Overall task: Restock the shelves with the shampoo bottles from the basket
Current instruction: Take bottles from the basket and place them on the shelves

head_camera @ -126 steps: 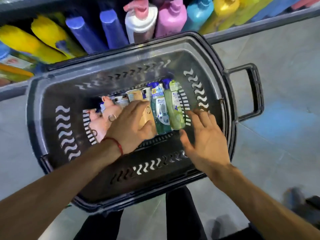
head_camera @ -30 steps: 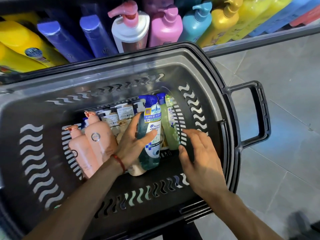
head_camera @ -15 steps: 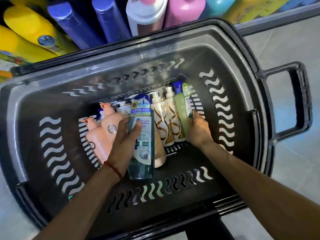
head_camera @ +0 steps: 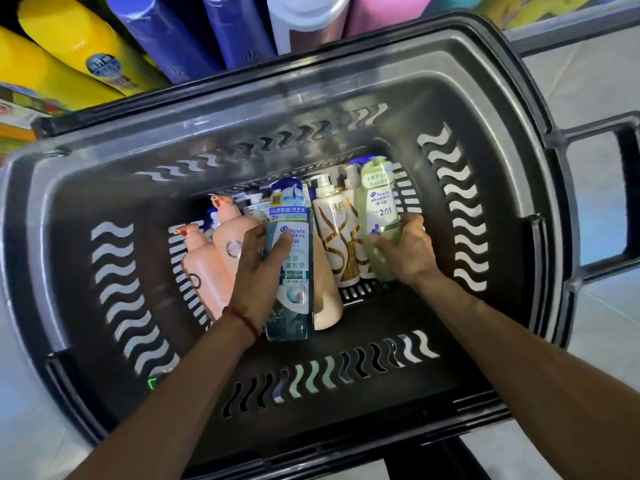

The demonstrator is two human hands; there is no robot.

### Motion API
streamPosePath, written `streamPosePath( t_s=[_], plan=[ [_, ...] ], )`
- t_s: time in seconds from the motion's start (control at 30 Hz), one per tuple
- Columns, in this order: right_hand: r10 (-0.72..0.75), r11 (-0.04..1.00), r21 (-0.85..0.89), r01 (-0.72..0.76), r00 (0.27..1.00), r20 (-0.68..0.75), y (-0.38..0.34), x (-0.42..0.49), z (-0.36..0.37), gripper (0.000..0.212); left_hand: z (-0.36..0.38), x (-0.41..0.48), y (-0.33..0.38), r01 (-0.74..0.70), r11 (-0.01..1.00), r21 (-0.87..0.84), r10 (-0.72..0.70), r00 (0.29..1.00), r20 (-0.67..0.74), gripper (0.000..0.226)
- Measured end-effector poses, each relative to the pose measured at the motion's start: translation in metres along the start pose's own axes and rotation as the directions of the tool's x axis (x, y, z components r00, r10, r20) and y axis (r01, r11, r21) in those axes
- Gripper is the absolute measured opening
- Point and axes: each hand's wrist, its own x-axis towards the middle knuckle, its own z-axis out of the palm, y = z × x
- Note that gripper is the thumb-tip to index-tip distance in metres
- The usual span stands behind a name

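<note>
My left hand (head_camera: 258,271) is wrapped round the middle of the teal bottle (head_camera: 294,299), thumb across the label and fingers curled behind its left edge. My right hand (head_camera: 408,254) clasps the lower half of the green bottle (head_camera: 377,202), fingers curled over its front. Both bottles are down inside the basket (head_camera: 311,81), and both look raised off the floor of it, though I cannot tell by how much. What matters for the lift is how they lie: each long axis runs straight away from me, cap at the far end and base toward my wrists. The shelf (head_camera: 571,32) sits past the basket's far rim, so the caps already point at it. The teal bottle sits mid-basket, just beside the pink bottles (head_camera: 207,268) on its left and over a beige bottle (head_camera: 325,306). The green one is at the right, touching the gold bottles (head_camera: 336,237) and close to the side wall. I judge both must come up clear of the rim before they go forward, and the green one has less room to swing.
</note>
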Motion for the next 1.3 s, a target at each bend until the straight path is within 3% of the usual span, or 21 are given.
streamPosePath(
  t_s=[0.07, 0.17, 0.37, 0.47, 0.73, 0.9, 0.97, 1.07, 1.2, 1.3],
  plan=[
    [-0.028, 0.994, -0.105, 0.034, 0.998, 0.056, 0.004, 0.0, 0.004, 0.077, 0.0, -0.001, 0.001, 0.006, 1.0, -0.008, -0.006, 1.0, -0.008, 0.029],
    [-0.033, 0.989, -0.14, 0.055, 0.987, 0.158, 0.01, -0.011, 0.014, 0.063, -0.002, -0.005, 0.002, 0.015, 1.0, -0.022, -0.015, 0.999, -0.03, 0.019],
    [-0.108, 0.994, 0.029, 0.104, 0.963, 0.246, -0.004, -0.051, 0.0, 0.058, -0.015, -0.033, 0.016, 0.021, 0.998, -0.063, -0.026, 0.997, -0.078, 0.027],
    [-0.165, 0.968, 0.23, 0.1, 0.945, 0.284, -0.025, -0.094, -0.02, 0.058, -0.026, -0.06, 0.034, -0.014, 0.999, -0.047, 0.01, 0.997, -0.075, 0.022],
    [-0.24, 0.889, 0.444, 0.111, 0.939, 0.247, -0.096, -0.26, -0.075, 0.053, -0.05, -0.185, 0.12, -0.093, 0.996, 0.014, 0.093, 0.996, -0.002, 0.053],
    [-0.293, 0.817, 0.564, 0.12, 0.929, 0.226, -0.13, -0.38, -0.109, 0.041, -0.075, -0.285, 0.185, -0.18, 0.981, 0.076, 0.174, 0.982, 0.073, 0.025],
    [-0.334, 0.802, 0.571, 0.175, 0.924, 0.185, -0.14, -0.424, -0.121, 0.042, -0.084, -0.325, 0.206, -0.214, 0.975, 0.057, 0.209, 0.975, 0.081, 0.018],
    [-0.419, 0.789, 0.544, 0.287, 0.898, 0.133, -0.15, -0.483, -0.137, 0.046, -0.098, -0.382, 0.23, -0.204, 0.977, -0.063, 0.208, 0.974, 0.084, 0.032],
    [-0.535, 0.756, 0.484, 0.441, 0.842, 0.071, -0.156, -0.548, -0.156, 0.048, -0.116, -0.45, 0.245, -0.164, 0.981, -0.107, 0.174, 0.98, 0.093, 0.044],
    [-0.609, 0.714, 0.458, 0.53, 0.793, 0.03, -0.156, -0.59, -0.166, 0.053, -0.127, -0.499, 0.247, -0.214, 0.967, -0.139, 0.222, 0.974, 0.051, 0.051]
  ],
)
